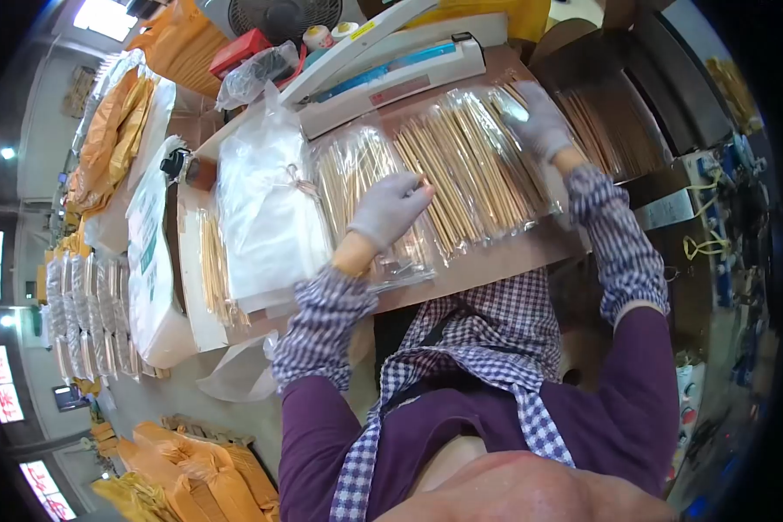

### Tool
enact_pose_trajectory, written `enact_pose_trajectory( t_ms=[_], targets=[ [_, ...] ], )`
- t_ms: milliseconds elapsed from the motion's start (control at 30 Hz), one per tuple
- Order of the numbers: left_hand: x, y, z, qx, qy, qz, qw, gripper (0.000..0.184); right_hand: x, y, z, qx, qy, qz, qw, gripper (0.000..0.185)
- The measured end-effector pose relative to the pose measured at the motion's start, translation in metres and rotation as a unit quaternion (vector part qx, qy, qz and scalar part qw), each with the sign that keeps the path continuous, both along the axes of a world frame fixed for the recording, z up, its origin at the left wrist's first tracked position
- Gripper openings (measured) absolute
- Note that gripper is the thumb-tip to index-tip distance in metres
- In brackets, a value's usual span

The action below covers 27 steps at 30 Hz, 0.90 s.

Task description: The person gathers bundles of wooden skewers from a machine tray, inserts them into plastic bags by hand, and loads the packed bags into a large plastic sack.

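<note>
While hands [390,211] sit apart at stick packs [470,161], grip unclear, plastic bags [265,230], sealer [391,74], open box [605,70] crowd around.

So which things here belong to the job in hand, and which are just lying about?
Likely part of the job:
bagged sticks
stack of clear bags
sealer-like white device

Likely just lying about:
fan
red box
orange bags

From my end I count 1 gloved left hand [390,211], 1 gloved right hand [541,122], 2 checked sleeves [324,322], 1 checked apron [505,326], 1 long white sealer [400,87], 1 fan [284,15], 1 red box [237,52], 1 stack of clear bags [263,235], 1 loose bunch of sticks [210,261] and 3 lit panels [3,384] with red characters. The bagged sticks [448,161] overlap too much for me to number the packs.
</note>
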State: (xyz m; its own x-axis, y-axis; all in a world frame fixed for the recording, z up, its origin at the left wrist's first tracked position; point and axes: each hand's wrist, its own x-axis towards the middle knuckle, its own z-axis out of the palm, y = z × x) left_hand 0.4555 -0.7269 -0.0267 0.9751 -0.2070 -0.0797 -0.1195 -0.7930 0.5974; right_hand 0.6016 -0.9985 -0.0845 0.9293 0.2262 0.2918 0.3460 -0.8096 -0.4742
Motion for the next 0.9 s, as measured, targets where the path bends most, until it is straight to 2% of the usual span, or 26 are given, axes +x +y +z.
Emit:
enact_pose_trajectory(
  t_ms=[33, 67, 100, 133, 200, 267, 333, 367, 400, 433, 467, 500, 533, 567, 600, 633, 667, 700, 733, 767, 800, 867, 900],
  targets=[
    [0.017, -0.004, -0.025, 0.055, -0.059, 0.025, 0.996, 0.044, 0.033, -0.011, -0.021, -0.064, -0.019, -0.081, 0.994, 0.064],
    [0.030, -0.008, -0.034, 0.051, -0.061, 0.030, 0.996, 0.044, 0.050, -0.018, -0.030, -0.128, -0.037, -0.161, 0.978, 0.066],
    [0.039, -0.011, -0.041, 0.107, 0.044, 0.067, 0.991, 0.045, 0.053, -0.021, -0.025, -0.149, 0.019, -0.154, 0.977, 0.071],
    [0.046, -0.014, -0.045, 0.162, 0.149, 0.104, 0.970, 0.047, 0.052, -0.016, -0.023, -0.152, 0.016, -0.148, 0.977, 0.071],
    [0.049, -0.021, -0.051, 0.151, 0.145, 0.140, 0.968, 0.047, 0.028, 0.013, -0.021, -0.135, 0.187, -0.051, 0.972, 0.073],
    [0.049, -0.026, -0.071, 0.138, 0.149, 0.177, 0.963, 0.047, -0.010, 0.063, -0.012, -0.093, 0.174, -0.042, 0.980, 0.072],
    [0.051, -0.024, -0.105, 0.025, 0.027, 0.135, 0.990, 0.048, -0.031, 0.099, -0.018, -0.050, 0.168, 0.011, 0.984, 0.073],
    [0.042, -0.034, -0.089, -0.095, 0.043, 0.234, 0.967, 0.054, -0.036, 0.112, -0.022, -0.049, 0.166, 0.016, 0.985, 0.073],
    [0.038, -0.034, -0.089, -0.093, 0.038, 0.235, 0.967, 0.054, -0.040, 0.123, -0.023, 0.074, 0.210, 0.023, 0.975, 0.073],
    [0.035, -0.031, -0.094, -0.195, 0.020, 0.269, 0.943, 0.056, -0.042, 0.130, -0.026, 0.196, 0.248, 0.030, 0.948, 0.073],
    [0.033, -0.026, -0.104, -0.296, 0.001, 0.298, 0.908, 0.059, -0.046, 0.134, -0.029, 0.200, 0.241, 0.032, 0.949, 0.073],
    [0.041, -0.014, -0.135, -0.356, 0.044, 0.354, 0.863, 0.066, -0.048, 0.137, -0.033, 0.261, 0.286, 0.034, 0.921, 0.072],
    [0.041, -0.015, -0.121, -0.359, 0.032, 0.349, 0.865, 0.066, -0.047, 0.141, -0.039, 0.321, 0.329, 0.039, 0.887, 0.071],
    [0.034, -0.019, -0.104, -0.364, 0.069, 0.341, 0.864, 0.066, -0.042, 0.145, -0.043, 0.317, 0.391, 0.001, 0.864, 0.066],
    [0.029, -0.022, -0.091, -0.370, 0.106, 0.333, 0.861, 0.068, -0.039, 0.142, -0.049, 0.317, 0.382, 0.005, 0.868, 0.066],
    [0.033, -0.018, -0.115, -0.545, 0.120, 0.285, 0.779, 0.069, -0.046, 0.139, -0.038, 0.399, 0.419, 0.042, 0.815, 0.062],
    [0.027, -0.023, -0.094, -0.549, 0.110, 0.278, 0.781, 0.069, -0.056, 0.136, -0.021, 0.475, 0.452, 0.080, 0.751, 0.058],
    [0.018, -0.031, -0.077, -0.611, 0.056, 0.230, 0.755, 0.070, -0.066, 0.134, -0.005, 0.506, 0.373, 0.119, 0.769, 0.051],
    [0.008, -0.040, -0.051, -0.668, 0.007, 0.183, 0.721, 0.074, -0.084, 0.132, 0.026, 0.548, 0.313, 0.142, 0.763, 0.051],
    [-0.001, -0.043, -0.026, -0.685, -0.044, 0.097, 0.721, 0.080, -0.105, 0.127, 0.060, 0.585, 0.257, 0.161, 0.752, 0.051],
    [-0.010, -0.046, -0.003, -0.688, -0.040, 0.101, 0.717, 0.080, -0.121, 0.117, 0.089, 0.594, 0.222, 0.202, 0.747, 0.054],
    [-0.025, -0.046, 0.030, -0.596, -0.118, 0.003, 0.795, 0.090, -0.144, 0.104, 0.122, 0.596, 0.153, 0.254, 0.746, 0.063],
    [-0.030, -0.044, 0.033, -0.598, -0.116, 0.006, 0.793, 0.090, -0.147, 0.099, 0.124, 0.601, 0.107, 0.305, 0.731, 0.069]
  ],
)
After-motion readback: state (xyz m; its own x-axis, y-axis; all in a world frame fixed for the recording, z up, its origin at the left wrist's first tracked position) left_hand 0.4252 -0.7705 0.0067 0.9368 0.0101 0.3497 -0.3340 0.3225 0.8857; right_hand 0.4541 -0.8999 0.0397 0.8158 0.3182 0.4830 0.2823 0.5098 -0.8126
